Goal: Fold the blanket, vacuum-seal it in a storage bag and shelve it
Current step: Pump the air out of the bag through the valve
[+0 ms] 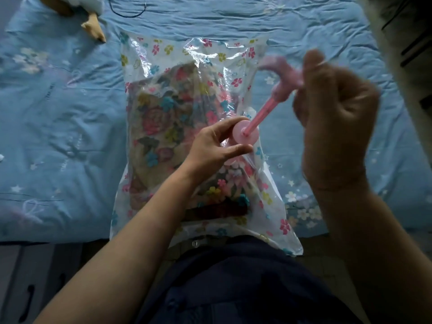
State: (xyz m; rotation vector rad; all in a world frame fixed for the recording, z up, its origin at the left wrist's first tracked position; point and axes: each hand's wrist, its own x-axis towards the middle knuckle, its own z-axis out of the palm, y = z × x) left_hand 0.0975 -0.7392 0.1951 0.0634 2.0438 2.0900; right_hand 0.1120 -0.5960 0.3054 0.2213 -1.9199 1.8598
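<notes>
A clear storage bag (163, 54) printed with small flowers lies on the bed, its near end hanging over the bed's edge. Inside it is the folded floral blanket (163, 118). A pink hand pump (245, 134) stands tilted on the bag near its right side. My left hand (215, 146) holds the pump's round body between thumb and fingers. The pump's rod (264, 111) is drawn out and slants up to the right. My right hand (334, 106) grips the pink T-handle (280, 66) at the rod's top; handle and hand are motion-blurred.
A light blue bedsheet (65, 108) with pale flowers and stars covers the bed. A stuffed toy (77, 10) lies at the far left corner, a thin dark cord (131, 12) beside it. A dark piece of furniture (411, 43) stands at the right.
</notes>
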